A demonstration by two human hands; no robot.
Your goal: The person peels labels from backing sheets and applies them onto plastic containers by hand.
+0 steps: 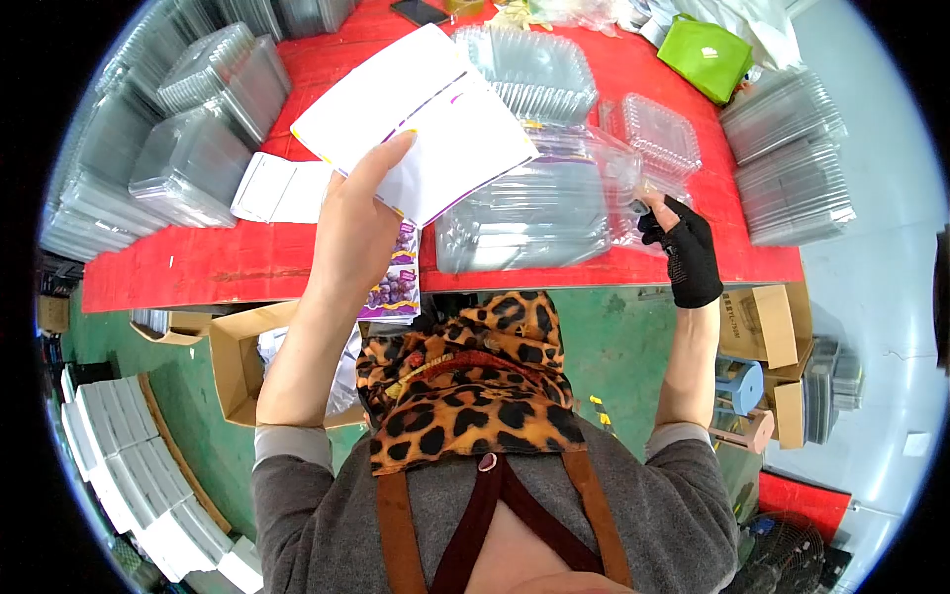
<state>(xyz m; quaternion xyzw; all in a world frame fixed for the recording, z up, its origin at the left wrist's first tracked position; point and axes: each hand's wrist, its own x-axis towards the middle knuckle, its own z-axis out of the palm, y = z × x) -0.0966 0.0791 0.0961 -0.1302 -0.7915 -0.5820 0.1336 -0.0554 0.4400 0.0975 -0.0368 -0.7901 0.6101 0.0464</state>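
Observation:
My bare left hand [364, 213] holds a white paper sheet [426, 119] with coloured print along its edges, thumb on top. Below that hand, printed sheets with purple grapes [398, 282] hang over the table's front edge. My right hand [681, 247], in a black fingerless glove, is closed on the gathered end of a clear plastic bag [621, 173]. Inside the bag, at the table's front, lies a stack of clear plastic boxes [524, 218]. The fingertips of my left hand are hidden under the sheet.
The table has a red cover [237, 267]. Stacked clear boxes stand on the left [193, 163] and right [792, 183]. More clear trays [534, 74] lie behind the bag, near a green pouch [705, 57]. Cardboard boxes [237, 376] stand on the green floor below.

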